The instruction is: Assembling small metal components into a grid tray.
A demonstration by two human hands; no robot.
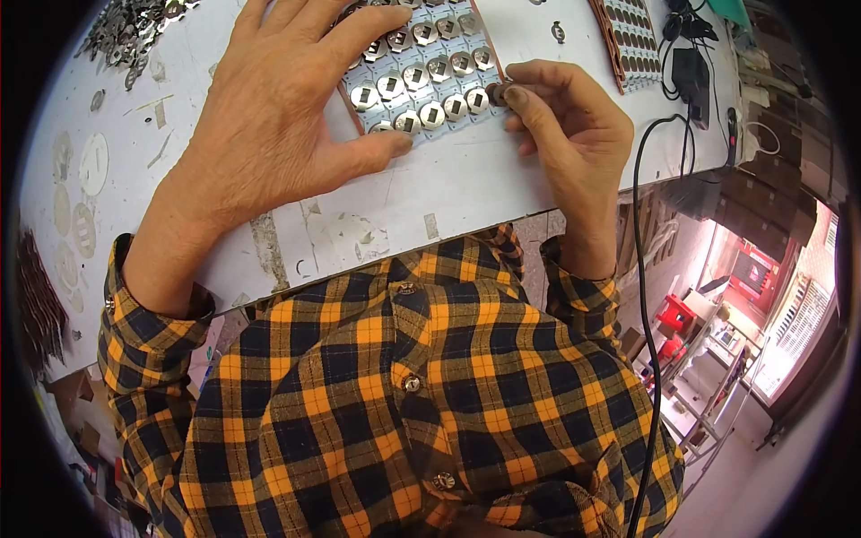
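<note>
The left hand (269, 112) spread open over the board (441, 132) at 12 o'clock; the right hand (574, 130) pinched a dark disc (499, 94).

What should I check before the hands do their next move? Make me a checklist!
1. Left hand on the sheet: ok, it is spread over the sheet's left side.
2. Right hand at the sheet: ok, its fingertips are by the near right corner.
3. Right hand's grip: cannot tell just what is pinched.
4. Every spot filled with a shiny piece: cannot tell, the left hand covers some.
5. No stray bits on the table: not ok, a loose piece lies past the right hand.
6. Black cable away from the hands: ok, it hangs to the right, apart from them.
</note>
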